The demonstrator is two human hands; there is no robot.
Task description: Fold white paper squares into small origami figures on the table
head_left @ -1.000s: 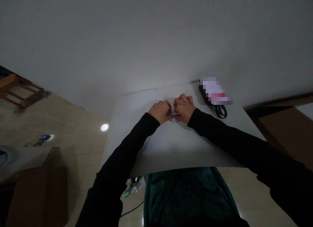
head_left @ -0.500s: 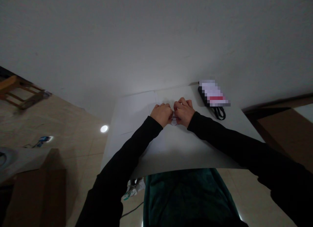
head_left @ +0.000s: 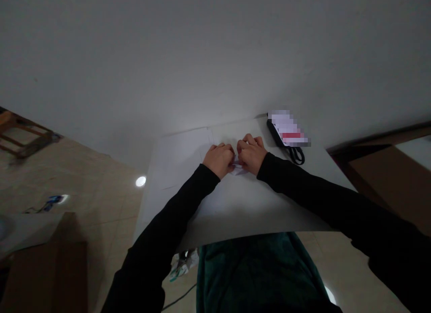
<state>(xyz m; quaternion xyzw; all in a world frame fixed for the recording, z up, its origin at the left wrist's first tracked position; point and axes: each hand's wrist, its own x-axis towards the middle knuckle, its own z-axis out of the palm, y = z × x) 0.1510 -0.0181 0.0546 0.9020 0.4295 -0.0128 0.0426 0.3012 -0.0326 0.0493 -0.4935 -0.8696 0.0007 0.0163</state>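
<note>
Steady pinch
Your left hand point(head_left: 219, 160) and right hand point(head_left: 251, 154) pinch the paper point(head_left: 239, 171); press evenly, braced against the table point(head_left: 269, 209).

Single view from the wearer's head, facing forward and down, fairly near the tabletop point(head_left: 259, 205); wall point(head_left: 215, 52) spanning the upper part

Room lies between the sleeves point(head_left: 178, 209); the wall point(head_left: 215, 57) blocks ahead.
</note>
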